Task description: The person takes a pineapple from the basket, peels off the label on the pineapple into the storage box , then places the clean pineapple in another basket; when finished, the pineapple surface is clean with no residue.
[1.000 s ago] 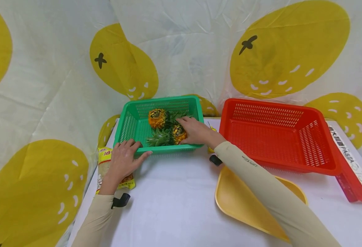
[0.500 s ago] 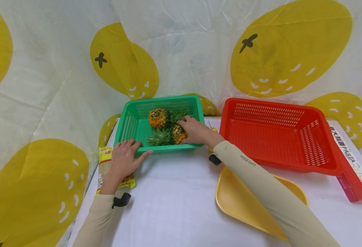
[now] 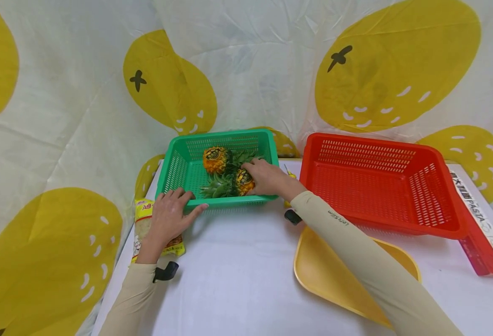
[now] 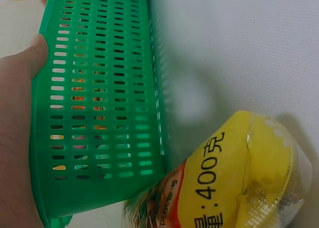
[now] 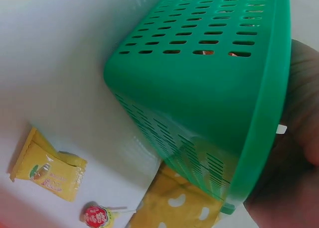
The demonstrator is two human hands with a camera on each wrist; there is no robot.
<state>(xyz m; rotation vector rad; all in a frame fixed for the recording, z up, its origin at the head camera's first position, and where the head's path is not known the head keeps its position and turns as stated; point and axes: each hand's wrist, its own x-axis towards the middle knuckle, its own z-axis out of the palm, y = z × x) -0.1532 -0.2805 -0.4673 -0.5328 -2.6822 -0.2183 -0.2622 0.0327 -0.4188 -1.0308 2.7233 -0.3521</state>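
In the head view, a green plastic basket (image 3: 221,203) stands at the table's back left. Two small pineapples lie in it, one toward the back (image 3: 215,159) and a nearer one (image 3: 244,182) with its leaves pointing left. My right hand (image 3: 267,178) reaches over the near rim and holds the nearer pineapple, fingers on its far side. On the front left corner, my left hand (image 3: 170,212) grips the rim, thumb along the front edge. The left wrist view shows that thumb at the rim of the slotted basket wall (image 4: 109,88); the fingers are mostly hidden.
A yellow food bag (image 3: 143,224) lies under the left forearm. At right stand a red basket (image 3: 355,186) and a red pasta box (image 3: 477,224). A yellow tray (image 3: 322,275) lies beneath the right forearm. The right wrist view shows a yellow wrapped sweet (image 5: 52,171) and a lollipop (image 5: 97,216).
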